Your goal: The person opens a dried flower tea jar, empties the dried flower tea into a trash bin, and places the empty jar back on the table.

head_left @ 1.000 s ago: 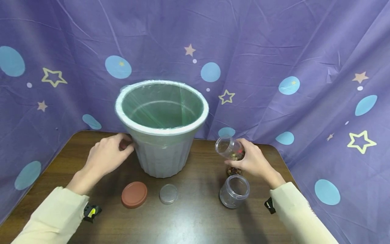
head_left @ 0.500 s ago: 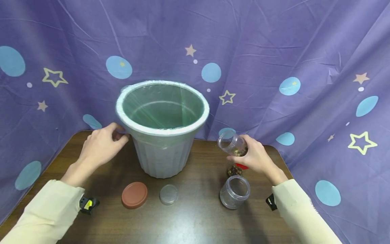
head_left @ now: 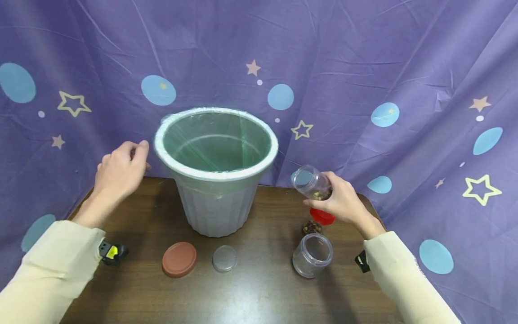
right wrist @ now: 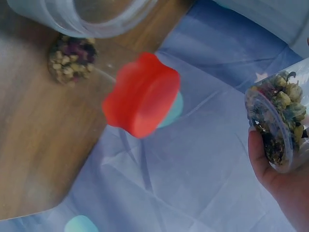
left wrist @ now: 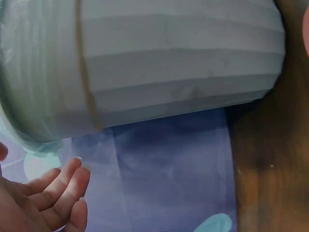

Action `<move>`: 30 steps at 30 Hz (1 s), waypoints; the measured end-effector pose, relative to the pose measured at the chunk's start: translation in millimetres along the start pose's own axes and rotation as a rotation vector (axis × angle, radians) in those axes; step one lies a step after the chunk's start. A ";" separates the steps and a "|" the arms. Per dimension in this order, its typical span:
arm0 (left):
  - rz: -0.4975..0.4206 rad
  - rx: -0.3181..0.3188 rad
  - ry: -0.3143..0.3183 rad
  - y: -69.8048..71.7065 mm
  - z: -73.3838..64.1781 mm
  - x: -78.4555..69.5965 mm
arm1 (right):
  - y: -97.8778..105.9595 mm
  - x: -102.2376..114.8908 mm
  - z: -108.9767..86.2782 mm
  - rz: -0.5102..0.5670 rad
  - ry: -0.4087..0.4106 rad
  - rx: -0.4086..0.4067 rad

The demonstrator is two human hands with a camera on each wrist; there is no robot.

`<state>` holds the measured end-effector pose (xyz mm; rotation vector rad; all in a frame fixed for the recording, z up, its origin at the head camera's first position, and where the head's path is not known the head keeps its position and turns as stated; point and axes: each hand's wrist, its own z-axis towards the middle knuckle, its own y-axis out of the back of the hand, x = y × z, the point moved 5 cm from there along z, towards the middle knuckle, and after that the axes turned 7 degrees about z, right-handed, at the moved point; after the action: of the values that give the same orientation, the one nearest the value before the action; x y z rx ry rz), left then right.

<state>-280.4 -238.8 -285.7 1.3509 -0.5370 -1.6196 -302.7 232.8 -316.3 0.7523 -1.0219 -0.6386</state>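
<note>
My right hand (head_left: 340,198) grips a clear jar (head_left: 306,177) above the right side of the table. The jar is tilted, its uncovered mouth toward the bin, and dried flower buds (right wrist: 285,101) lie in its lower end. My left hand (head_left: 119,173) is in the air left of the grey bin (head_left: 218,207), level with its rim and apart from it. Nothing is in its loosely bent fingers (left wrist: 63,193). Below the right hand stand a jar of dried bits (right wrist: 72,60) with a red scalloped lid (head_left: 322,216) and an uncovered clear jar (head_left: 309,263).
A brownish-red lid (head_left: 179,259) and a clear round lid (head_left: 224,258) lie on the wooden table (head_left: 259,297) in front of the bin. A green-tinted liner (head_left: 218,146) covers the bin's inside and rim. Behind the table hangs a purple curtain (head_left: 336,67).
My left hand has moved up and left, away from the bin's side. The right hand has raised the jar a little, and the red lid below has come into fuller view.
</note>
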 end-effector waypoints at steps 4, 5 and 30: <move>-0.052 0.011 0.026 2.6 6.2 -6.0 | 9.9 3.9 4.7 0.010 -0.003 -0.027; -0.063 0.019 0.035 2.8 7.2 -7.6 | 11.8 4.6 5.8 0.010 -0.005 -0.031; 0.221 0.253 0.097 5.3 45.0 -56.5 | 33.9 24.6 41.3 -0.009 0.011 -0.033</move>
<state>-322.2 -203.2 -238.5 1.4884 -0.8231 -1.3332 -326.8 223.6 -263.5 0.7311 -0.9963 -0.6567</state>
